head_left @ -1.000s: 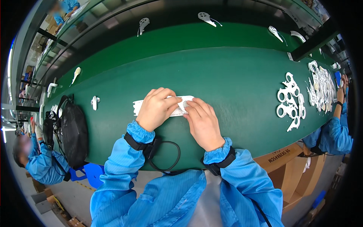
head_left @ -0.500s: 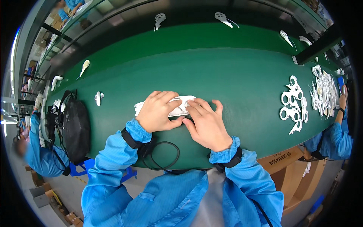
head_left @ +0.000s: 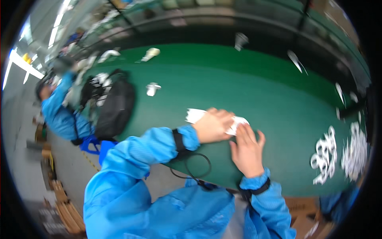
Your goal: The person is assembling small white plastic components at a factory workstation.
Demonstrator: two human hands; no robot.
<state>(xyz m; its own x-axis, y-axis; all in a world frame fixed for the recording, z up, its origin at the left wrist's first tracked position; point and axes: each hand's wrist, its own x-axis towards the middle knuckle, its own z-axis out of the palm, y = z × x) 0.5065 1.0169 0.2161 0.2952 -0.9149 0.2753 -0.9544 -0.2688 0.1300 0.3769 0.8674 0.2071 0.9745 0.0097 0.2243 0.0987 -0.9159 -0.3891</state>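
A long white plastic part [head_left: 195, 115] lies on the green tabletop in front of me, its left end jutting out past my left hand and its right portion showing between both hands. Over its middle, my left hand [head_left: 213, 126] is closed, fingers curled down around the part. The stretched fingertips of my right hand [head_left: 249, 153] touch the right end, with the thumb held apart. Motion blur and my fingers hide the part's surface details.
A black bag [head_left: 117, 105] sits at the left beside a small white fitting [head_left: 152, 89]. White ringed parts [head_left: 324, 157] and a heap of white pieces [head_left: 354, 153] lie at the right. A black cable [head_left: 209, 165] loops near the front edge. A co-worker in a blue sleeve [head_left: 59, 95] is at far left.
My view has swung left, so the table appears shifted right and tilted. The right hand has drawn back toward the part's right end; the left stays over the middle.
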